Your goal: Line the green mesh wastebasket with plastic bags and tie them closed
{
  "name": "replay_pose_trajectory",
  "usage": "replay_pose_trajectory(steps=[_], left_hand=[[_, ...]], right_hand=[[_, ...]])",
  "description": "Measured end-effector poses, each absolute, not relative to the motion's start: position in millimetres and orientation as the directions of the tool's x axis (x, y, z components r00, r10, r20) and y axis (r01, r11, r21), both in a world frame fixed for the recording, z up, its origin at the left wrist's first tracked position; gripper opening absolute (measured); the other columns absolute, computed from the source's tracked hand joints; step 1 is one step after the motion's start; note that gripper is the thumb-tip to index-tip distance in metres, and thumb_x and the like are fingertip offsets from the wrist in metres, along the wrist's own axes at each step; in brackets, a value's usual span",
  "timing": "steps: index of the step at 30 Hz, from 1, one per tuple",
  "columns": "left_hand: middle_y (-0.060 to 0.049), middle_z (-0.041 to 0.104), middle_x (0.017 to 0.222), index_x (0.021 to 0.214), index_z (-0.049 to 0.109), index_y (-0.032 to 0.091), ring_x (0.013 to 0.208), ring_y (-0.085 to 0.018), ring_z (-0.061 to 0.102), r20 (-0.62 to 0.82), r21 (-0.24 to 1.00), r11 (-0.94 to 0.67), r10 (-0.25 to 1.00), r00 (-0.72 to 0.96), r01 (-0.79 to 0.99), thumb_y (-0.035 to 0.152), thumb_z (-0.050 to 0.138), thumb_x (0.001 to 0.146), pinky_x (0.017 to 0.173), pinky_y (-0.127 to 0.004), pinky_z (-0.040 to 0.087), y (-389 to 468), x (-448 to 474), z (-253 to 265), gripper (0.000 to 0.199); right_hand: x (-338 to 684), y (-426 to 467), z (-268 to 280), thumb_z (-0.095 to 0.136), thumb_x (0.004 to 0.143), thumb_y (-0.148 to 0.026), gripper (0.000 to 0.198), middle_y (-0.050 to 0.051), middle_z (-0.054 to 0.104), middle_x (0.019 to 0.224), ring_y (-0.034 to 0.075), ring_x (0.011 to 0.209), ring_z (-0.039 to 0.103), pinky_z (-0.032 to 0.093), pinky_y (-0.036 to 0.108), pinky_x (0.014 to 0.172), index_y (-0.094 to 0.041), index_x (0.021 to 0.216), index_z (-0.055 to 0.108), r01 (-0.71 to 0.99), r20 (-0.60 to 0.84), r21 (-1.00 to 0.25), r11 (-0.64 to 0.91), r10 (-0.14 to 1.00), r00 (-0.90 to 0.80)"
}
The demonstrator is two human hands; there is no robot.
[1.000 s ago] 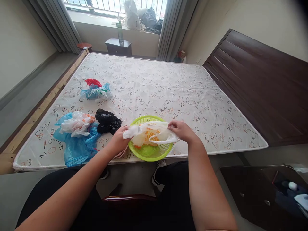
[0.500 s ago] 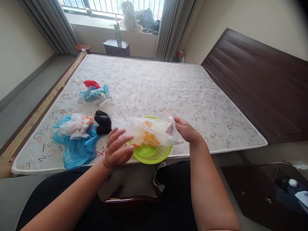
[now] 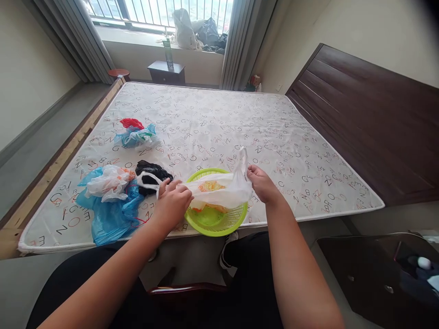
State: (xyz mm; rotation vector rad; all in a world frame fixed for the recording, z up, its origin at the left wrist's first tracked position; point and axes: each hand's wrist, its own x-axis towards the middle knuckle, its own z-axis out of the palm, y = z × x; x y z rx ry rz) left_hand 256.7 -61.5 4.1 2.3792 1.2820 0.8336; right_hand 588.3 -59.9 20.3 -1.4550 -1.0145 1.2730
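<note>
Since half a second earlier, the left hand (image 3: 171, 201) had come from spread open to curled over the left end of a translucent white plastic bag with orange print (image 3: 226, 194); the right hand (image 3: 262, 183) pinched its other end. The bag lay stretched above a round lime-green plastic basket (image 3: 216, 233) at the near edge of the letter-printed white mattress (image 3: 240, 119) — long axis roughly along that edge, left handle toward a crumpled black plastic bag (image 3: 154, 169), right handle upward. The step looked like straightening; next called for even tension — both ends kept gripped.
</note>
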Motion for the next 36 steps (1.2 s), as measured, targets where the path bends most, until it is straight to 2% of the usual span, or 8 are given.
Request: replay_pose_trajectory(steps=[3,7,10,13,19,23,29,36], left_hand=[[-0.003,0.076,0.125,0.069,0.064,0.024,0.151,-0.043,0.04,0.447,0.476,-0.578,0.808,0.384,0.663,0.015,0.072,0.082,0.123,-0.071,-0.016,-66.0,258.3,7.2,0.018],[-0.001,0.071,0.138,0.07,0.065,0.024,0.152,-0.043,0.039,0.497,0.476,-0.657,0.749,0.438,0.584,0.013,0.072,0.08,0.124,-0.071,-0.014,-71.8,260.2,10.2,0.016],[-0.001,0.074,0.131,0.077,0.069,0.025,0.141,-0.038,0.054,0.505,0.375,-0.708,0.697,0.51,0.598,0.018,0.071,0.086,0.126,-0.065,0.015,-74.3,261.8,11.6,0.012],[-0.003,0.079,0.116,0.087,0.071,0.024,0.118,-0.028,0.069,0.401,0.254,-0.791,0.61,0.683,0.557,0.023,0.063,0.096,0.109,-0.048,0.046,-75.2,265.0,13.9,0.013],[-0.007,0.076,0.125,0.096,0.071,0.021,0.105,-0.025,0.071,0.214,0.245,-0.82,0.566,0.796,0.517,0.024,0.054,0.101,0.091,-0.039,0.055,-78.5,266.5,21.4,0.018],[-0.005,0.078,0.108,0.096,0.072,0.021,0.092,-0.021,0.073,0.015,0.328,-0.783,0.564,0.826,0.529,0.028,0.055,0.102,0.077,-0.031,0.052,-84.1,264.7,30.3,0.019],[-0.002,0.075,0.091,0.089,0.074,0.023,0.079,-0.019,0.072,-0.253,0.387,-0.749,0.474,0.843,0.538,0.033,0.062,0.098,0.063,-0.028,0.043,-92.5,264.3,43.2,0.019],[-0.006,0.074,0.109,0.131,0.066,0.026,0.099,-0.028,0.071,-0.19,0.319,-0.783,0.5,0.845,0.535,0.031,0.083,0.082,0.079,-0.035,0.051,-110.4,266.6,30.4,0.052]], right_hand=[[597.1,-51.9,9.1,0.068,0.081,-0.052,0.032,-0.005,0.058,0.079,0.011,0.062,0.052,0.044,0.023,0.059,-0.025,0.091,0.054,-0.026,-0.252,-0.965,-0.261,0.897,0.363],[605.0,-50.0,9.4,0.058,0.085,-0.043,0.021,0.003,0.065,0.097,0.016,0.077,0.06,0.051,0.029,0.067,-0.025,0.094,0.052,0.012,-0.266,-0.933,-0.359,0.713,0.649],[592.2,-61.4,33.2,0.051,0.092,-0.038,0.02,0.009,0.065,0.12,0.021,0.108,0.063,0.053,0.039,0.092,-0.024,0.105,0.057,0.399,0.217,-0.904,-0.153,0.641,0.736],[560.6,-77.3,64.1,0.048,0.098,-0.026,0.022,0.01,0.068,0.118,0.024,0.117,0.063,0.049,0.044,0.104,-0.025,0.113,0.064,0.73,0.656,-0.624,0.278,0.694,0.296],[506.2,-95.4,80.0,0.049,0.1,-0.012,0.026,0.005,0.074,0.091,0.019,0.086,0.066,0.047,0.032,0.081,-0.022,0.095,0.072,0.771,0.211,-0.379,0.511,0.86,-0.465],[507.8,-107.1,79.6,0.064,0.097,-0.026,0.02,0.005,0.077,0.11,0.022,0.098,0.07,0.046,0.03,0.078,-0.026,0.115,0.074,0.837,-0.118,-0.415,0.357,0.891,-0.438],[524.1,-110.8,78.5,0.08,0.078,-0.064,0.09,0.013,0.073,0.131,0.038,0.114,0.07,0.053,0.041,0.083,-0.028,0.155,0.05,0.938,-0.437,-0.347,0.03,0.879,-0.19],[543.2,-97.9,53.2,0.067,0.094,-0.04,0.06,0.012,0.068,0.14,0.034,0.119,0.067,0.055,0.045,0.094,-0.026,0.151,0.053,0.942,-0.164,-0.332,-0.057,0.986,0.001]])
